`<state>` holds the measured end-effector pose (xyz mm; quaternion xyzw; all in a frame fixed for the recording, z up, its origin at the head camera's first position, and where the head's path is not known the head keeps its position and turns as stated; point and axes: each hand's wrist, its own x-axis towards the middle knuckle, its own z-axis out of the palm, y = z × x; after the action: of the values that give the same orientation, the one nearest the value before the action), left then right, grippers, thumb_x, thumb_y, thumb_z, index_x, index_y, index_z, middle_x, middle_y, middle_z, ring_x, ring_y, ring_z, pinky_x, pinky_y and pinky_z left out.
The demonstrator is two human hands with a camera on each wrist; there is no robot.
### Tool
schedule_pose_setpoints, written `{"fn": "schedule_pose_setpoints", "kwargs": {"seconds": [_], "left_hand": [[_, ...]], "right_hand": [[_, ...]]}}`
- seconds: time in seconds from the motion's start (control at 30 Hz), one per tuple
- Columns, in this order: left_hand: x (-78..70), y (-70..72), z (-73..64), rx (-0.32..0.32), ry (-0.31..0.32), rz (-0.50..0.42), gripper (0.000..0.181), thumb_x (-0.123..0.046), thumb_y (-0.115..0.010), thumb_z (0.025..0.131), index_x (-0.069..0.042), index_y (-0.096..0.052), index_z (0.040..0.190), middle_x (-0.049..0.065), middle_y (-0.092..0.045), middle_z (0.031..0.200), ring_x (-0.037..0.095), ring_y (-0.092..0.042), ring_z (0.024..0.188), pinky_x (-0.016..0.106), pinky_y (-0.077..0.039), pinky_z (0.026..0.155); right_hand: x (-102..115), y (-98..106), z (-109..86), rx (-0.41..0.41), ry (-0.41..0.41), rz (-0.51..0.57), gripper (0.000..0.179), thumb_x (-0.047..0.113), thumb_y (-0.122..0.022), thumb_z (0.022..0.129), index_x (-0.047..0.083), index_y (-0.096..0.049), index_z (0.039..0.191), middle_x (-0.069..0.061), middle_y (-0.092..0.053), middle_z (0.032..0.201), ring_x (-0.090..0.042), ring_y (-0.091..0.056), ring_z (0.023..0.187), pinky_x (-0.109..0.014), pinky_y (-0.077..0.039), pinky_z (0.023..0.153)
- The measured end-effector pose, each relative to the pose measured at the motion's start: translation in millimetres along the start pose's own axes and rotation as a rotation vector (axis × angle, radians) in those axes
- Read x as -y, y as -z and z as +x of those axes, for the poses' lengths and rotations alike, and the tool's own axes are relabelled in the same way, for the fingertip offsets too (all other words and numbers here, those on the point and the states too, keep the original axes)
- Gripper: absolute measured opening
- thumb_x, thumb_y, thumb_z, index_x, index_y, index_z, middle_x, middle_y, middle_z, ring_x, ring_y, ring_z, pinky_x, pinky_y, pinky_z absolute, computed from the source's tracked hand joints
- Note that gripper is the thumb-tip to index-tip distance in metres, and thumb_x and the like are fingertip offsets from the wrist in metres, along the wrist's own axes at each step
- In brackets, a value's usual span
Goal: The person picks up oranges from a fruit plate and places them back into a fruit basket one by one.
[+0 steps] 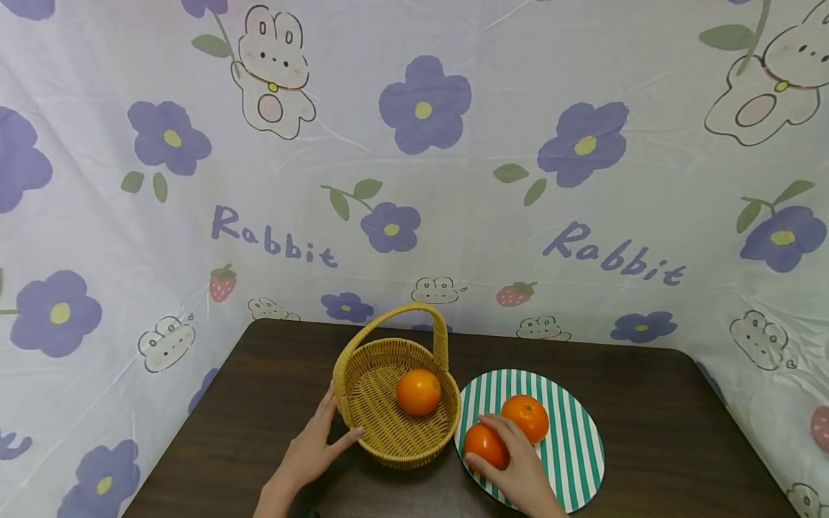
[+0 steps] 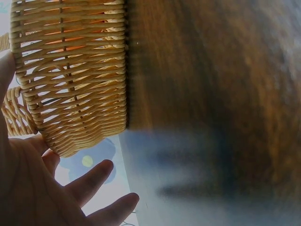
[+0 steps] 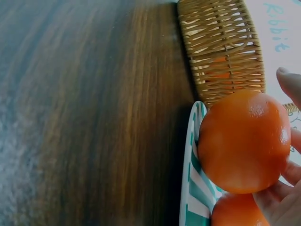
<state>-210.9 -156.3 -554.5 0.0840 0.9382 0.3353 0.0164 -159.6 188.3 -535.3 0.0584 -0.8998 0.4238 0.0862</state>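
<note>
In the head view my left hand [image 1: 309,447] rests against the left side of a woven wicker basket [image 1: 414,453], fingers stretched along its wall and thumb at the near rim. Two of its fingers point away from the weave in the left wrist view. One orange [image 1: 418,392] lies inside the basket. My right hand [image 1: 520,471] curls round a smooth, glossy persimmon [image 3: 244,141] on a green-and-white striped plate [image 1: 573,439], fingers along its far side. Some fingers are partly hidden behind the fruit. Another orange [image 1: 525,418] sits just beyond it on the plate.
The basket's tall arched handle [image 1: 388,313] rises above its rim. Basket and plate stand side by side on a dark wooden table [image 1: 259,403]. A white cloth [image 1: 479,201] printed with rabbits and purple flowers hangs behind and at the sides.
</note>
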Motion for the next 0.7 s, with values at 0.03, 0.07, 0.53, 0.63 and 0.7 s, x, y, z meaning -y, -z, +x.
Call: {"fn": "schedule_pose_setpoints", "kwargs": {"seconds": [0.03, 0.07, 0.53, 0.63, 0.7], "left_hand": [[-0.1, 0.0, 0.0, 0.000, 0.001, -0.002, 0.083, -0.064, -0.051, 0.084, -0.047, 0.003, 0.145, -0.015, 0.004, 0.155, 0.032, -0.027, 0.137, 0.070, -0.034, 0.087], [-0.3, 0.1, -0.1, 0.001, 0.001, -0.003, 0.083, -0.064, -0.051, 0.084, -0.047, 0.003, 0.145, -0.015, 0.004, 0.155, 0.032, -0.027, 0.137, 0.070, -0.034, 0.087], [0.4, -0.6, 1.5, -0.001, -0.002, 0.004, 0.083, -0.064, -0.050, 0.084, -0.046, 0.004, 0.145, -0.013, 0.003, 0.155, 0.034, -0.032, 0.135, 0.069, -0.036, 0.085], [0.8, -0.7, 1.7, 0.003, 0.001, 0.000, 0.083, -0.064, -0.050, 0.084, -0.048, 0.005, 0.144, -0.015, 0.004, 0.154, 0.034, -0.031, 0.135, 0.069, -0.036, 0.087], [1.1, -0.9, 1.3, 0.004, 0.001, -0.004, 0.083, -0.063, -0.050, 0.084, -0.048, 0.006, 0.144, -0.015, 0.004, 0.154, 0.035, -0.032, 0.135, 0.069, -0.036, 0.086]], "right_hand": [[-0.2, 0.1, -0.6, 0.003, -0.005, -0.012, 0.053, 0.044, -0.075, 0.074, 0.034, -0.056, 0.122, 0.003, -0.052, 0.129, -0.024, -0.052, 0.114, -0.044, -0.049, 0.083], [-0.4, 0.3, -1.1, 0.005, -0.008, -0.018, 0.054, 0.045, -0.075, 0.074, 0.034, -0.056, 0.123, 0.002, -0.051, 0.130, -0.024, -0.052, 0.115, -0.046, -0.048, 0.084], [-7.1, 0.4, -7.3, -0.008, 0.045, -0.106, 0.064, 0.038, -0.081, 0.069, 0.030, -0.054, 0.127, 0.000, -0.047, 0.134, -0.028, -0.053, 0.114, -0.050, -0.049, 0.082], [-7.4, 0.9, -8.1, -0.015, 0.057, -0.109, 0.065, 0.035, -0.081, 0.068, 0.029, -0.054, 0.127, -0.001, -0.048, 0.133, -0.029, -0.054, 0.114, -0.051, -0.049, 0.082], [-7.3, 1.1, -8.5, -0.018, 0.057, -0.111, 0.065, 0.035, -0.081, 0.068, 0.028, -0.055, 0.127, -0.002, -0.048, 0.133, -0.029, -0.054, 0.113, -0.050, -0.049, 0.081]]}}
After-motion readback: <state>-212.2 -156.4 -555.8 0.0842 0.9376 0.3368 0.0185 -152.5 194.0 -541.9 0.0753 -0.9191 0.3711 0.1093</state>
